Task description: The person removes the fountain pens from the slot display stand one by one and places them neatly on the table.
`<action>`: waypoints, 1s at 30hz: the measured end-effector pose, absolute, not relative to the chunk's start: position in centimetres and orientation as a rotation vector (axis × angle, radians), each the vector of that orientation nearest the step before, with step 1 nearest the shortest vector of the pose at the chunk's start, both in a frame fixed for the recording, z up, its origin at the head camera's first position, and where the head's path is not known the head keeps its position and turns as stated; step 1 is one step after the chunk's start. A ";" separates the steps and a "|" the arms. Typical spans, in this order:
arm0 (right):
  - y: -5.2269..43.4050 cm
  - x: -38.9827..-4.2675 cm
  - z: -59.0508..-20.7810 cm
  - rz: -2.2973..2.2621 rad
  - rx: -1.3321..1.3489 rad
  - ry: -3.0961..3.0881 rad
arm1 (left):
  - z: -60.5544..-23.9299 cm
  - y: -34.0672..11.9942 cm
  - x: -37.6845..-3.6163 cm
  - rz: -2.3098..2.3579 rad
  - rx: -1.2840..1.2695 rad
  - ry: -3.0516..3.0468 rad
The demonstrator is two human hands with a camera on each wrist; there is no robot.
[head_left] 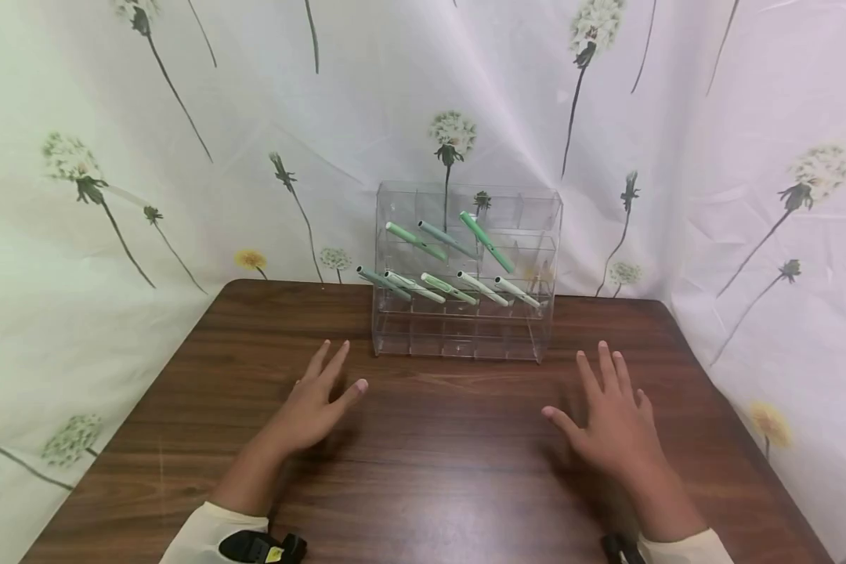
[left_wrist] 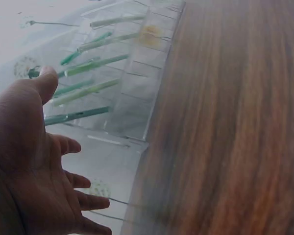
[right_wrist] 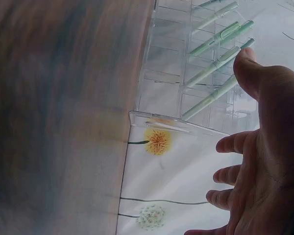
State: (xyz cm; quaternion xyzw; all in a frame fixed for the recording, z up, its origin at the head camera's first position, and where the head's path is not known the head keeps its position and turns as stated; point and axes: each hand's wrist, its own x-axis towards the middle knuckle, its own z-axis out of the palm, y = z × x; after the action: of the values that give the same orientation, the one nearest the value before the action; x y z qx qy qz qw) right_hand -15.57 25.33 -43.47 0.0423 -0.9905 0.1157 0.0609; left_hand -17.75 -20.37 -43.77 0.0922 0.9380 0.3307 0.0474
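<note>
Hands both spread and holding nothing, left hand [head_left: 315, 407] and right hand [head_left: 613, 419] hovering over the tabletop [head_left: 423, 470] just in front of the clear rack [head_left: 465, 329] at its far edge, pens [head_left: 451, 270] all slotted, none pulled yet.

No lettering, label, brand or number can be read anywhere in these 3 views.

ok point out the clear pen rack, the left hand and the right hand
clear pen rack [head_left: 458, 345]: head view, on its bare lower front wall
left hand [head_left: 310, 407]: head view, on the back of the hand
right hand [head_left: 616, 427]: head view, on the back of the hand
</note>
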 end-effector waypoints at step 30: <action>21.2 -22.1 -40.8 0.602 0.251 -2.659 | -46.6 -19.5 -26.3 1.709 0.114 2.529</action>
State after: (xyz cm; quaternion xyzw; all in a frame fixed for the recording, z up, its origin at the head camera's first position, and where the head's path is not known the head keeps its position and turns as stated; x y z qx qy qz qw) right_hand -22.07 21.18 -40.80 0.0898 -0.9515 0.2153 0.2003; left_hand -26.29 -19.51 -46.61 0.0374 0.8271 0.5591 0.0435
